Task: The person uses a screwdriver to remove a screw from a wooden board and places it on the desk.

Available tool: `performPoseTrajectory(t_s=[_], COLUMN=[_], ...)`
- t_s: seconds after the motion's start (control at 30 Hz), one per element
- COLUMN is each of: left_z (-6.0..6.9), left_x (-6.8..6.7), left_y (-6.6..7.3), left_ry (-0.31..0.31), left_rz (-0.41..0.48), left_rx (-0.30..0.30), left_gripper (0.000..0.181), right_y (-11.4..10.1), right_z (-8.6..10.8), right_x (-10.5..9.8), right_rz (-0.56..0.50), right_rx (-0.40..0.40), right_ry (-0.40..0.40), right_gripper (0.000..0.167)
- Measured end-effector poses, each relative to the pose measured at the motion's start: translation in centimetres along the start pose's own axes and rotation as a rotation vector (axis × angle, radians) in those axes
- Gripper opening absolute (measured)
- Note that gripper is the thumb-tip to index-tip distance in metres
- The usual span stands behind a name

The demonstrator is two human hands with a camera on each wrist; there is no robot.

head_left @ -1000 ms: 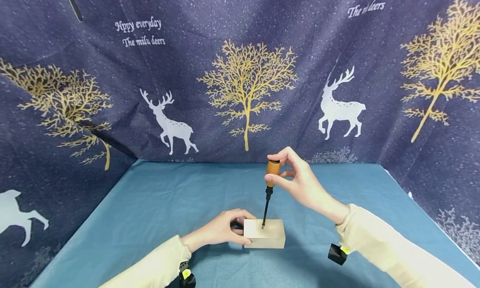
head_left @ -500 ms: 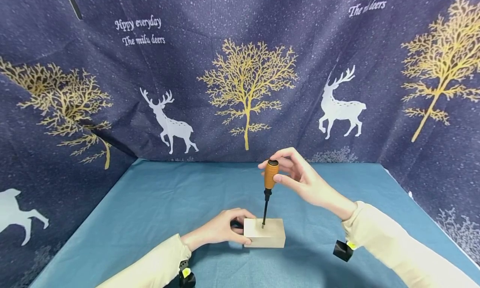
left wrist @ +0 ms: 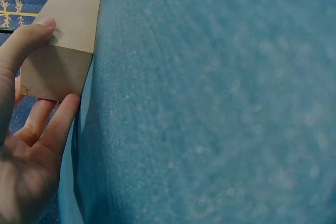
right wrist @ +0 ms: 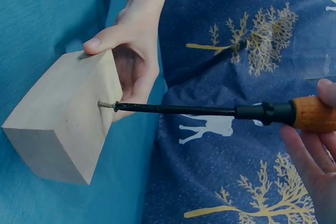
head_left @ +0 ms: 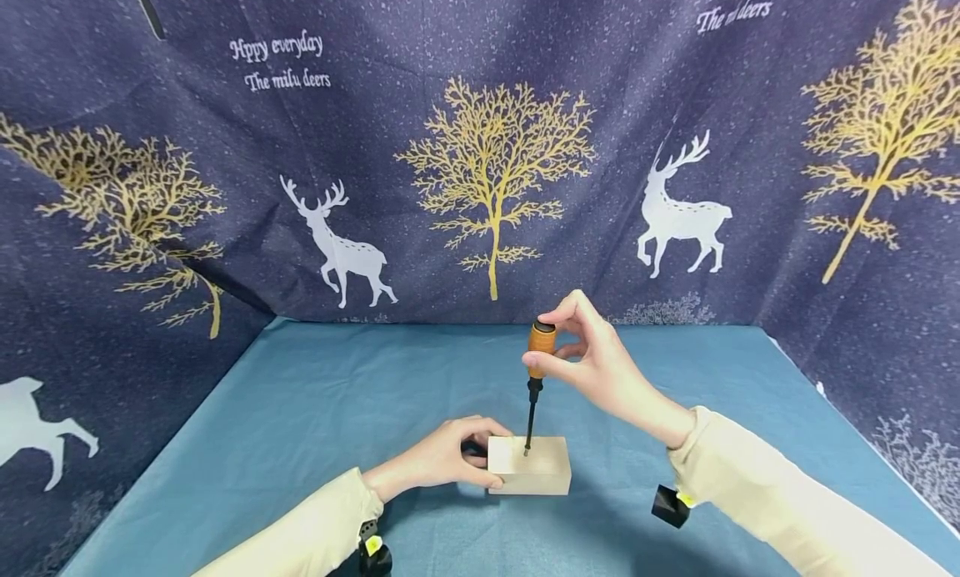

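A pale wooden block (head_left: 536, 477) rests on the blue cloth, gripped at its left end by my left hand (head_left: 450, 456), thumb on the near side and fingers behind. A screw (right wrist: 106, 104) stands partly sunk in the block's top face. On its head sits the tip of a screwdriver (head_left: 532, 410), held nearly upright with a slight tilt. My right hand (head_left: 600, 364) pinches the orange-brown handle (right wrist: 313, 114) between thumb and fingers, a fingertip at its black end cap. In the left wrist view the block (left wrist: 73, 22) shows between thumb and fingers; the screw is hidden there.
Blue cloth (head_left: 337, 385) covers the table around the block. Behind and at the sides hangs a dark blue curtain (head_left: 450, 27) printed with trees and deer. A small black camera (head_left: 671, 506) is strapped below the right wrist, another (head_left: 375, 558) at the left.
My right hand loosened and swung its fingers round the handle half a second ago, then pinched it again. The screwdriver has shifted slightly left at its top. Left hand and block stay put.
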State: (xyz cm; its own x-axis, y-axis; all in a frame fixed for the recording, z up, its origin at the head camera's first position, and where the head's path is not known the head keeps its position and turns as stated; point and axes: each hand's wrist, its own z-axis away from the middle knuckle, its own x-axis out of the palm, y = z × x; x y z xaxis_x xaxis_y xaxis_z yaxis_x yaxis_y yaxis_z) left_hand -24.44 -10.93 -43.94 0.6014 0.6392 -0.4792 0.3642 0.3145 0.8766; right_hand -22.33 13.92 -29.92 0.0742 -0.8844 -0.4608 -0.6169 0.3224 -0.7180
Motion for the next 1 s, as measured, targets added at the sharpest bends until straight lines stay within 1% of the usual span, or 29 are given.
performPoseTrajectory(t_s=[0.1,0.17,0.2,0.27,0.33,0.4,0.43,0.47,0.5,0.53,0.6,0.63,0.67,0.73,0.8,0.87,0.93,1.0], left_z=[0.0,0.0,0.0,0.0,0.0,0.0,-0.1,-0.1,-0.1,-0.1,-0.1,-0.1,0.0,0.0,0.0,0.0,0.0,0.0], left_x=[0.0,-0.1,-0.1,0.0,0.0,0.0,0.0,0.0,0.0,0.0,-0.1,-0.1,-0.1,-0.1,-0.1,-0.1,-0.1,-0.1], left_y=[-0.1,-0.1,-0.1,-0.1,-0.1,-0.1,-0.1,-0.1,-0.1,0.0,0.0,0.0,0.1,0.1,0.2,0.2,0.2,0.2], left_ry=[0.0,0.001,0.001,0.001,0.002,-0.001,-0.002,-0.003,-0.004,-0.006,-0.008,-0.007,-0.007,-0.008,-0.007,-0.008,-0.008,-0.007], left_rz=[-0.003,-0.004,-0.004,-0.003,0.001,0.008,0.012,0.015,0.018,0.017,0.017,0.016,0.015,0.015,0.018,0.024,0.025,0.025], left_rx=[0.004,0.005,0.004,0.005,0.002,0.003,0.004,0.005,0.004,0.004,0.002,0.002,0.001,-0.001,-0.002,-0.007,-0.012,-0.012], left_gripper=[0.048,0.048,0.048,0.048,0.048,0.048,0.048,0.048,0.048,0.049,0.049,0.049,0.049,0.049,0.049,0.049,0.049,0.049], right_y=[0.2,0.4,0.6,0.9,1.3,1.7,1.9,2.0,2.0,2.1,2.0,1.9,1.8,1.7,1.6,1.5,1.5,1.5], right_z=[-0.1,-0.1,-0.1,-0.2,-0.2,-0.3,-0.3,-0.3,-0.2,-0.1,0.1,0.1,0.1,0.1,0.0,-0.1,-0.1,0.0], right_x=[-0.3,-0.5,-0.7,-1.0,-1.4,-1.7,-1.8,-1.8,-1.7,-1.6,-1.2,-1.1,-0.9,-0.7,-0.6,-0.6,-0.7,-0.9], right_rz=[-0.03,-0.07,-0.104,-0.195,-0.322,-0.441,-0.478,-0.491,-0.49,-0.464,-0.394,-0.349,-0.314,-0.264,-0.241,-0.232,-0.229,-0.253], right_rx=[0.018,0.018,0.003,-0.058,-0.13,-0.198,-0.207,-0.203,-0.189,-0.164,-0.094,-0.041,-0.005,0.049,0.069,0.067,0.051,0.025], right_ry=[-0.021,-0.043,-0.066,-0.134,-0.229,-0.324,-0.35,-0.359,-0.353,-0.325,-0.239,-0.192,-0.148,-0.07,-0.026,-0.006,-0.009,-0.031], right_gripper=[0.037,0.034,0.032,0.028,0.026,0.029,0.031,0.032,0.033,0.035,0.038,0.04,0.042,0.044,0.042,0.039,0.037,0.035])
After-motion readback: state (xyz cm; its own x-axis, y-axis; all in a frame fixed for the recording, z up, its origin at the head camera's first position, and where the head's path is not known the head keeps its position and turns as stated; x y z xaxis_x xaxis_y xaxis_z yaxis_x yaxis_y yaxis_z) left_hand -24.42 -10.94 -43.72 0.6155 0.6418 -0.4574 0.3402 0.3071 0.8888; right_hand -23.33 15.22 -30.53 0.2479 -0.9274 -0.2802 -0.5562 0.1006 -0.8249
